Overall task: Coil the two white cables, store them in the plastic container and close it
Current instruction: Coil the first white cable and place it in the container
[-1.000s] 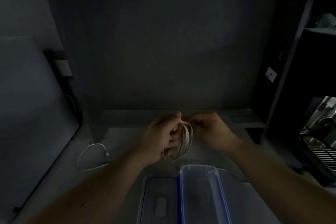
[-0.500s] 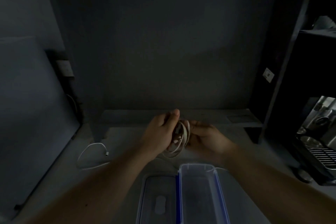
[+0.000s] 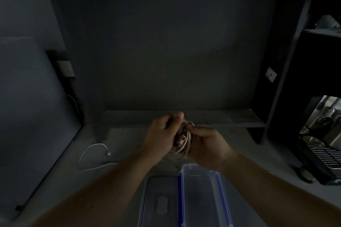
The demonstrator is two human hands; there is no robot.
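While both bare hands meet above the grey countertop (image 3: 55, 180), a coiled white cable (image 3: 181, 145) sits pinched between them. The left hand (image 3: 164, 134) closes its fingers around the near side of the coil, thumb raised at the top, and the right hand (image 3: 208, 143) cups the far side with its fingers curled on the loops, so both hands are clamped on the same bundle. A loose loop of that coil hangs just below the palms, apart from the counter as far as can be seen in the dim light.

1 more white cable with a small plug end (image 3: 92, 156) lies uncoiled on the countertop, well to the left of the hands, in an open curve.

Nearer the camera, just below the hands, stands the clear rectangular plastic container with blue trim (image 3: 201, 199), open; nothing can be seen inside it. Its clear lid (image 3: 160, 199) lies flat, touching its left side.

Against the frame from 0.5 s ago, the hands sit in almost the same place, the right hand's fingers now wrapped a little further around the coil, and the coil looks tighter than the wide loops of 1 s ago. The loose cable, container and lid have not moved.

At the right edge a steel coffee machine (image 3: 323, 134) stands on the counter.
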